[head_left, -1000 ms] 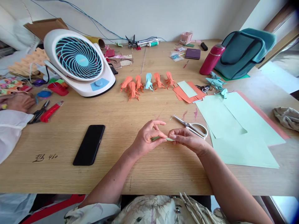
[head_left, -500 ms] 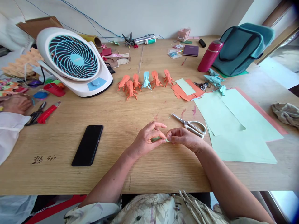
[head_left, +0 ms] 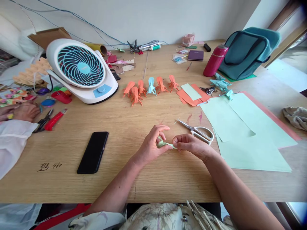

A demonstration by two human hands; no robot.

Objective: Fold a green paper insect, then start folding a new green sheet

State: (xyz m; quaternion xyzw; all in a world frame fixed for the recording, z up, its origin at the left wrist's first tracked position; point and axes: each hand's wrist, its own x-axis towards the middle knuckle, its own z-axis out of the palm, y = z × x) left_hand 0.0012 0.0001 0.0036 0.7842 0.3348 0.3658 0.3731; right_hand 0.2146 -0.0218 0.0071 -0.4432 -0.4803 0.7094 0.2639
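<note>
Between my hands is a small pale-green folded paper piece [head_left: 161,144], above the table near its front. My left hand [head_left: 151,142] holds its wider end between thumb and curled fingers, with the index finger raised off it. The thin right end is pinched by my right hand [head_left: 189,144], thumb against fingertips. Scissors [head_left: 202,133] with white handles lie just beyond my right hand, a thin green paper scrap at their tip. Farther back stand several orange folded-paper insects [head_left: 135,95] and one light-blue paper insect [head_left: 151,85]. My fingers partly hide the green piece.
Green paper sheets [head_left: 254,156] lie to the right, by orange paper [head_left: 189,99] and blue paper figures [head_left: 220,83]. A phone [head_left: 92,152], a fan [head_left: 82,70] and a red cutter [head_left: 55,119] are left. Another person's hand [head_left: 26,111] rests far left. A red bottle [head_left: 216,60] stands before a bag [head_left: 247,54].
More of the green folded paper shows between my hands, as my left index finger has lifted away from it. The whole view has shifted slightly; the table things stay in place.
</note>
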